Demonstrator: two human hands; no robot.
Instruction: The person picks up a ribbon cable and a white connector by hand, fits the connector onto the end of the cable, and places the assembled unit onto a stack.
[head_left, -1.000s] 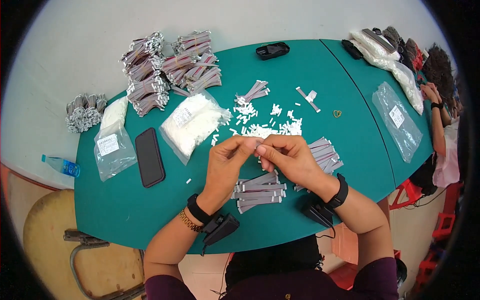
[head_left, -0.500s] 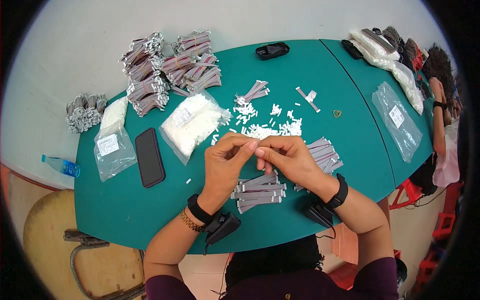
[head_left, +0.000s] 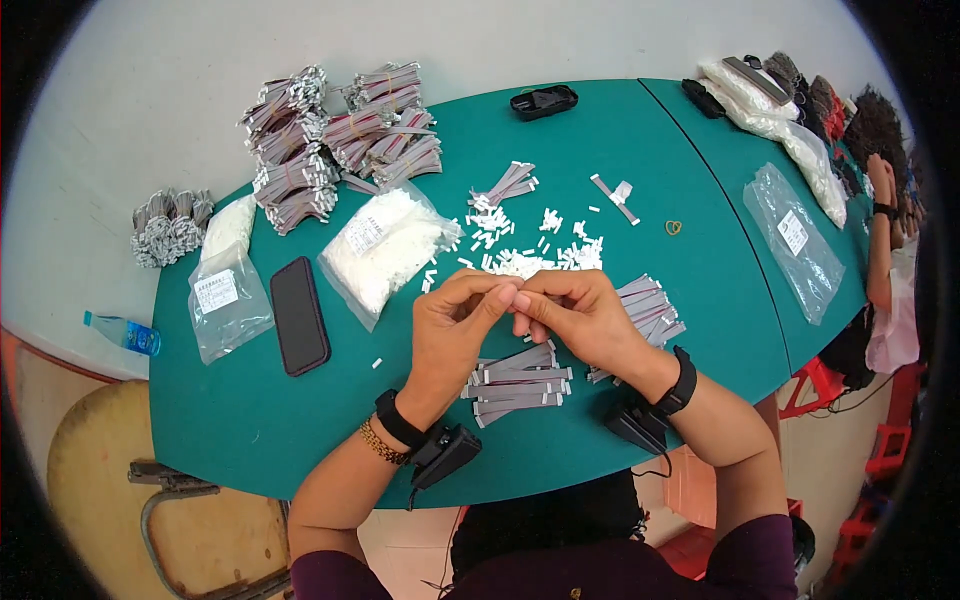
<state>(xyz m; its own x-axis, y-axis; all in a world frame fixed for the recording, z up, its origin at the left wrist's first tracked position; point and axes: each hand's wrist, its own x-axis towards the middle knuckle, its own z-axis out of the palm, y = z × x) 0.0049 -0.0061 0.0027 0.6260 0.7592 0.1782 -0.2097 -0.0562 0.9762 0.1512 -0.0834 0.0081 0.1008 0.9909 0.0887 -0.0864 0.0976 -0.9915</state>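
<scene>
While your left hand (head_left: 450, 322) and right hand (head_left: 585, 320) pinch closed, tips touching, I can't tell what they hold. Small white plastic-looking bits (head_left: 520, 263) lie just past them, flat grey white-ended strips (head_left: 522, 383) just behind; one bump might scatter the bits.

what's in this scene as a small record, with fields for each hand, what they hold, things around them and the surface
left hand: thumb and fingers pinched
right hand: pinched, fingertips meeting the left's
held: anything between the fingertips is too hidden to tell
beyond hands: scattered small white pieces
nearer the body: pile of flat grey strips with white ends
left side: black rectangular phone; clear plastic bag of white pieces
surface: green table
</scene>
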